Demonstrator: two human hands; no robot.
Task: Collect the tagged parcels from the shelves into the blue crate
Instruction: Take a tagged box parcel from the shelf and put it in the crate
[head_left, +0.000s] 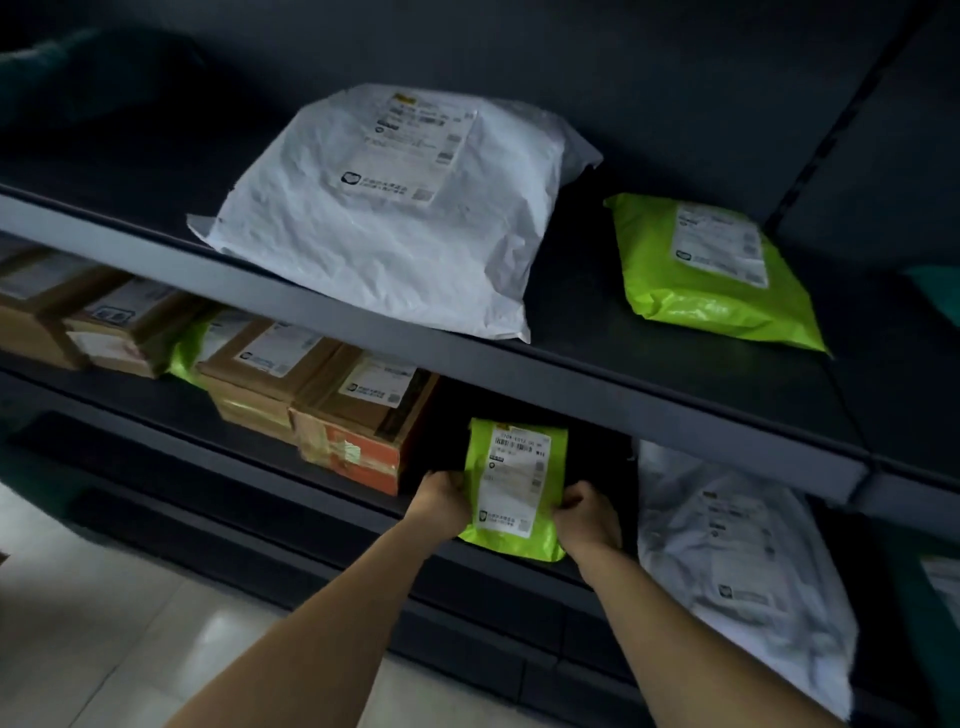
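Observation:
A small lime-green parcel (511, 488) with a white shipping label stands tilted at the front of the lower shelf (249, 415). My left hand (444, 499) grips its left edge and my right hand (587, 517) grips its right edge. On the upper shelf (649, 384) lie a large white poly parcel (384, 218) and a second green parcel (711, 270). No blue crate is in view.
Several brown cardboard boxes (358, 421) with labels line the lower shelf to the left. Another white poly parcel (737, 561) lies on the lower shelf to the right. Pale floor tiles (104, 623) show at bottom left.

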